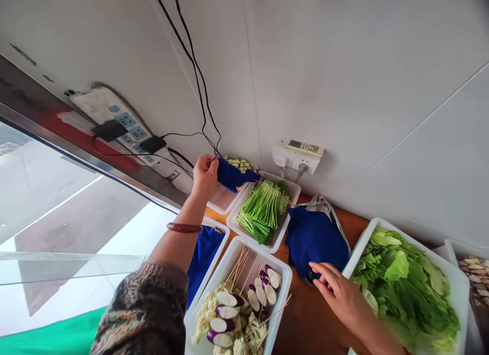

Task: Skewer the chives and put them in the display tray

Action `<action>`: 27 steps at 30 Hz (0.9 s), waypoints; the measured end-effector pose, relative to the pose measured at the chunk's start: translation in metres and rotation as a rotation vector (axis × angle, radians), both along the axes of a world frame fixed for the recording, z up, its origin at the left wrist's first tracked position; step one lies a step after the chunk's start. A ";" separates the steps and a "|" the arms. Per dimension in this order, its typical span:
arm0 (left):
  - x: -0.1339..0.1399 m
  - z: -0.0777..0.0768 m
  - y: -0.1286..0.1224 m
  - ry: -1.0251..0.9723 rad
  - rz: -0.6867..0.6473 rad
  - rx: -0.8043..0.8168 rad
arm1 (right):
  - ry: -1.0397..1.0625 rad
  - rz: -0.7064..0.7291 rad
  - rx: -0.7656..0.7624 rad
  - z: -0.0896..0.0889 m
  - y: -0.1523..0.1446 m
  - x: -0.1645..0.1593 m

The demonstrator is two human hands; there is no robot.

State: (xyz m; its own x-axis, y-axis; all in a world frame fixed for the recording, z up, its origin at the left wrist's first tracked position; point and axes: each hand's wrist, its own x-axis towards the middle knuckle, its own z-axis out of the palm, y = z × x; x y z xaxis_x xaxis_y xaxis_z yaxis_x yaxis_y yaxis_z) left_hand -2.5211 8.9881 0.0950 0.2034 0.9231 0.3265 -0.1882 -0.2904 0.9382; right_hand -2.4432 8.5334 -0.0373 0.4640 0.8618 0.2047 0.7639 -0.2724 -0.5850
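Note:
My left hand (205, 176) reaches to the back and is closed on the edge of a blue cloth (231, 175). The cloth hangs over a white tray (220, 210) of skewered pale green slices (239, 164). Beside it, green stalks on skewers (263, 207) lie in another white tray. My right hand (340, 294) is open and holds nothing, its fingers by a second blue cloth (317, 240) on a plastic bag. Between my arms, a white tray (286, 278) holds eggplant slices (225, 324) and cauliflower (206, 314) on skewers.
At the right, a white tray (372, 233) of lettuce (408, 289) stands near a container of pale pieces (477, 273). Another blue cloth (206, 253) lies in a tray at the left. A power strip (130, 126), hanging cables (198, 75) and a wall socket (298, 159) are at the wall.

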 end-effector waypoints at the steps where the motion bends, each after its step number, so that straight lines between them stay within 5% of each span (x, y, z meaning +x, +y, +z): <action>1: -0.003 0.010 -0.007 -0.004 -0.023 0.023 | 0.013 0.024 0.019 0.007 0.007 0.002; 8: -0.010 0.046 -0.041 -0.177 -0.064 -0.093 | 0.140 0.111 0.143 0.055 0.035 0.000; 17: -0.012 0.052 -0.052 -0.220 -0.090 -0.159 | 0.255 0.065 0.088 0.038 0.022 0.003; 21: -0.014 0.039 -0.049 -0.207 -0.081 -0.209 | 0.023 0.094 0.063 0.041 0.068 0.028; 27: -0.028 0.016 -0.023 -0.224 -0.034 -0.234 | -0.185 0.205 0.033 0.045 0.192 0.043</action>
State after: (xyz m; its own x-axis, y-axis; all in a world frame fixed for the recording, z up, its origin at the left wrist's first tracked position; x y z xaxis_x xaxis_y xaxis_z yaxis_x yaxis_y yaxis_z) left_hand -2.5493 8.9647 0.1110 0.1825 0.9722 0.1467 -0.4030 -0.0622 0.9131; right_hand -2.4000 8.7256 0.0079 0.2322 0.9253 0.2998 0.8960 -0.0835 -0.4360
